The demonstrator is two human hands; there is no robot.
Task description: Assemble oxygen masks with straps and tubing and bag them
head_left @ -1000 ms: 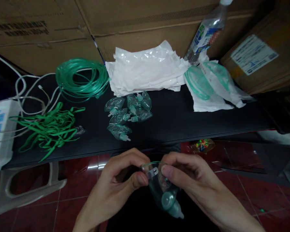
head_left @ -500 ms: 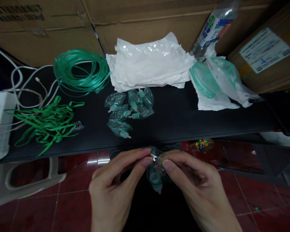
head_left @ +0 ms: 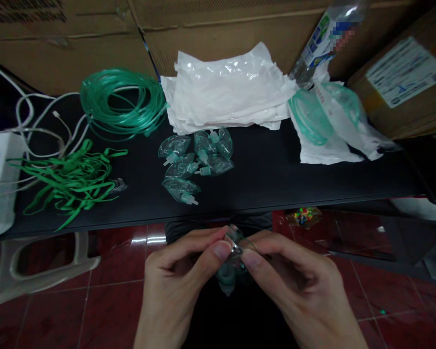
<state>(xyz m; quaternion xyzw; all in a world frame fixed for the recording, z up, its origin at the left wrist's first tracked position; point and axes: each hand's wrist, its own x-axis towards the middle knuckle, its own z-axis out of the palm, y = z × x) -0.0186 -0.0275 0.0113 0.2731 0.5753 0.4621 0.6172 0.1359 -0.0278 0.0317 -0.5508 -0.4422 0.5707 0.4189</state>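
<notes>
The left hand (head_left: 183, 271) has its thumb and index finger nearly closed, pinching the upper edge of a clear green oxygen mask (head_left: 227, 278) at a small shiny metal strip (head_left: 236, 247); the right hand (head_left: 298, 276) pinches the same mask from the other side, its thumb tip close to the strip. Both sets of remaining fingers curl inward, and I cannot tell whether they touch the mask. The mask hangs between the hands, its connector end downward, with much of the rim hidden behind the thumbs. Just beyond the hands runs the edge of a black table (head_left: 276, 182), where six similar masks (head_left: 183, 189) lie clustered ahead of the left hand. Farther left are a tangle of green straps (head_left: 76, 179) and, behind it, a coil of green tubing (head_left: 94, 104). White packets (head_left: 232, 92) are stacked straight ahead past the masks; beyond the right hand lie a bagged mask set (head_left: 319, 121) and a plastic bottle (head_left: 321, 46).
</notes>
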